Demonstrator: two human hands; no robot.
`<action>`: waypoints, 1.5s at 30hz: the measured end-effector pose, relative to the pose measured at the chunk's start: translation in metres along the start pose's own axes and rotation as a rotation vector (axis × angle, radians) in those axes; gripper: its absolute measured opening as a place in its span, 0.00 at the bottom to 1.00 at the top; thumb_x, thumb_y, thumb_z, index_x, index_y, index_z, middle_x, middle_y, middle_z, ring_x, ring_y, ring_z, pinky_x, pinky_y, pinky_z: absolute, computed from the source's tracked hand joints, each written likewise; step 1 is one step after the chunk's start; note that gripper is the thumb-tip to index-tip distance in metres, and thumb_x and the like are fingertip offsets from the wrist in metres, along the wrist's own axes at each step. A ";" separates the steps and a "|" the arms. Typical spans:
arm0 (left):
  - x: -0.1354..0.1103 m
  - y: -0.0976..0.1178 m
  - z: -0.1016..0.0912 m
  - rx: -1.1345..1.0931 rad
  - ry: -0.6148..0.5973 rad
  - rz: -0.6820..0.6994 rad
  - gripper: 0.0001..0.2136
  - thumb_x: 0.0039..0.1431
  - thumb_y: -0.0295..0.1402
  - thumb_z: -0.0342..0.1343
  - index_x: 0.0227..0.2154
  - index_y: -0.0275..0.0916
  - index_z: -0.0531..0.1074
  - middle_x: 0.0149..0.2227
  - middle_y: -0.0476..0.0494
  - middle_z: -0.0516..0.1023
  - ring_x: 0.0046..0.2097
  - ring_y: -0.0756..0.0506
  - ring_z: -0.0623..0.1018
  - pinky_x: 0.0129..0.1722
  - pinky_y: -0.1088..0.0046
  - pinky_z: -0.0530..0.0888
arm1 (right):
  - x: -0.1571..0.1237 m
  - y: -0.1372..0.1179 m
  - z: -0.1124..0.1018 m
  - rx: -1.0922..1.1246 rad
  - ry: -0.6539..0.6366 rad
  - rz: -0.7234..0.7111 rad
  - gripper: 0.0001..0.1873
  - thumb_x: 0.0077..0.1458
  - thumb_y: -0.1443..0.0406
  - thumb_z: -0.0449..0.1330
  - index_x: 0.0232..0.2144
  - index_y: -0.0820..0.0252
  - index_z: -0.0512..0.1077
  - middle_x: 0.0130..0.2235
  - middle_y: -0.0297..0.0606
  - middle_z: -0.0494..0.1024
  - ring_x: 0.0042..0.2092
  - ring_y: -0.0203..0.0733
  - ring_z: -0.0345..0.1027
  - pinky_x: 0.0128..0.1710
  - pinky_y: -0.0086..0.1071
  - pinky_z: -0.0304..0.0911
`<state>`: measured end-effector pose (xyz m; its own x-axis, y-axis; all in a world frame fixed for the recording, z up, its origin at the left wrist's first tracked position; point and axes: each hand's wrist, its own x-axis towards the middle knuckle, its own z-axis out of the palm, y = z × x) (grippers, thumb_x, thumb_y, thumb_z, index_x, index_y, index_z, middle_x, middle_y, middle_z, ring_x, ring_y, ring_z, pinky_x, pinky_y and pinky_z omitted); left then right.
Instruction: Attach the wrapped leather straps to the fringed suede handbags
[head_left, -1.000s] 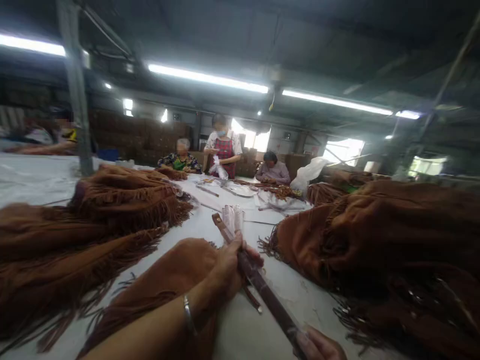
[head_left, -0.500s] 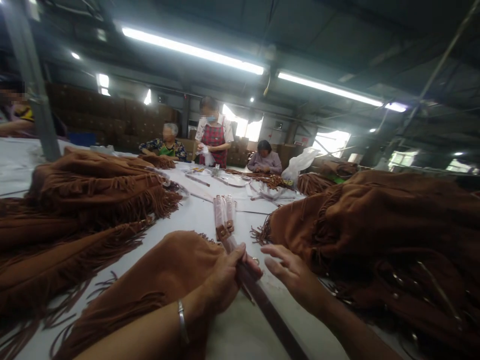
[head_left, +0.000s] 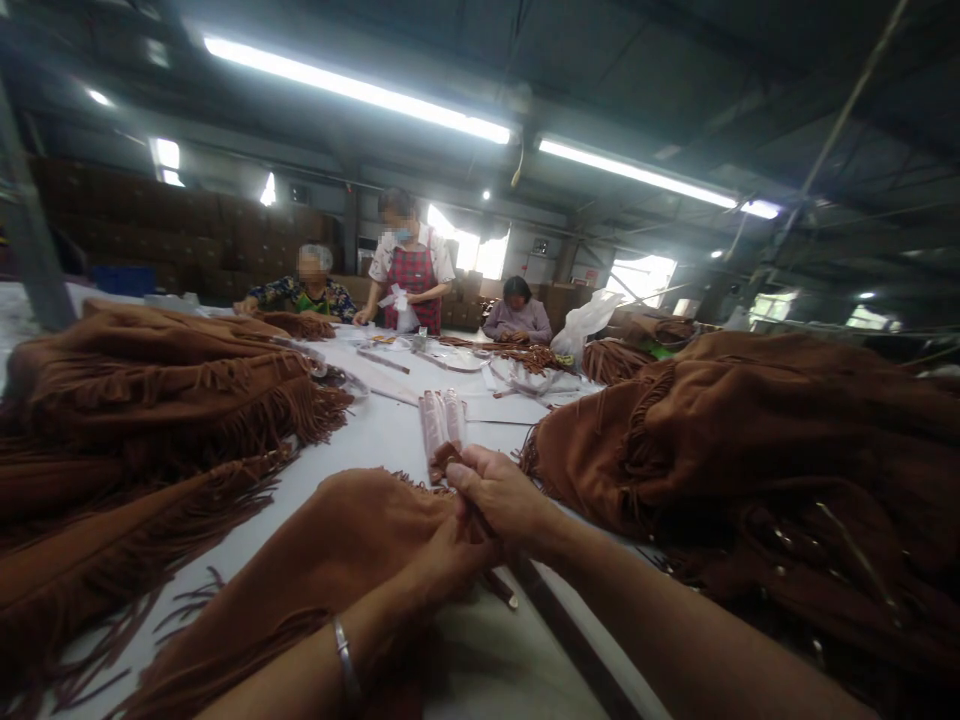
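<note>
Centrally, one dark brown strap (head_left: 559, 628) ran slantwise above the white table (head_left: 375, 430), gripped near its upper end by two bare hands. The right hand (head_left: 501, 492) was closed on it, thumb pressed near the strap's tip; the left hand (head_left: 451, 548) was closed around it just below, some of its fingers hidden. The strap's lower end was cut off by the bottom edge. Beneath the hands projected one short strip (head_left: 504, 590) with a pale tip, its other end concealed. One bracelet (head_left: 343, 645) circled the left wrist. Just beyond lay plastic-wrapped straps (head_left: 441, 420), at least two, their overlap preventing an exact count. One brown fringed piece (head_left: 360, 520) lay partly behind the left forearm. Two larger masses flanked the table: a left pile (head_left: 187, 375) and a right pile (head_left: 720, 430), the latter dark and indistinct low down, both cropped by the frame. Three co-workers were visible at the far end: two seated (head_left: 311, 292) (head_left: 517, 318), one standing (head_left: 412, 285).
</note>
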<state>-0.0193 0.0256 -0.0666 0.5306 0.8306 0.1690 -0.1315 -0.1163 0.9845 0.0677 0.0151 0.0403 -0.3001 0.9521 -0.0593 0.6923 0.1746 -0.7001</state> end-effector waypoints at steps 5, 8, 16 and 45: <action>-0.005 0.003 -0.011 0.585 -0.032 0.129 0.07 0.50 0.33 0.58 0.31 0.35 0.70 0.36 0.43 0.72 0.42 0.41 0.70 0.46 0.60 0.66 | -0.005 0.030 -0.030 -0.414 -0.088 0.030 0.11 0.52 0.61 0.55 0.23 0.62 0.68 0.26 0.39 0.73 0.31 0.40 0.67 0.31 0.29 0.58; -0.006 0.006 -0.015 0.850 -0.062 0.226 0.10 0.48 0.28 0.57 0.35 0.38 0.70 0.43 0.42 0.71 0.49 0.39 0.65 0.54 0.55 0.57 | -0.013 0.058 -0.024 -0.492 0.030 0.092 0.07 0.51 0.63 0.56 0.27 0.63 0.69 0.31 0.48 0.75 0.38 0.51 0.68 0.36 0.36 0.57; 0.005 -0.005 0.002 1.410 -0.156 0.396 0.10 0.60 0.31 0.45 0.43 0.39 0.66 0.50 0.40 0.67 0.53 0.39 0.63 0.55 0.57 0.55 | -0.023 0.127 0.016 -0.234 0.201 0.150 0.13 0.58 0.61 0.47 0.29 0.62 0.66 0.29 0.41 0.74 0.32 0.38 0.67 0.30 0.28 0.55; 0.083 0.011 -0.035 0.905 -0.594 -0.166 0.20 0.55 0.49 0.48 0.35 0.37 0.73 0.32 0.47 0.73 0.33 0.48 0.70 0.33 0.77 0.63 | -0.020 0.165 0.007 0.331 0.102 0.293 0.13 0.57 0.59 0.49 0.25 0.61 0.62 0.17 0.27 0.63 0.17 0.27 0.52 0.18 0.23 0.43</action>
<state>-0.0060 0.1119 -0.0440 0.8358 0.5064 -0.2122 0.5140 -0.5857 0.6267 0.1836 0.0230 -0.0791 -0.0455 0.9721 -0.2302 0.4866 -0.1797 -0.8550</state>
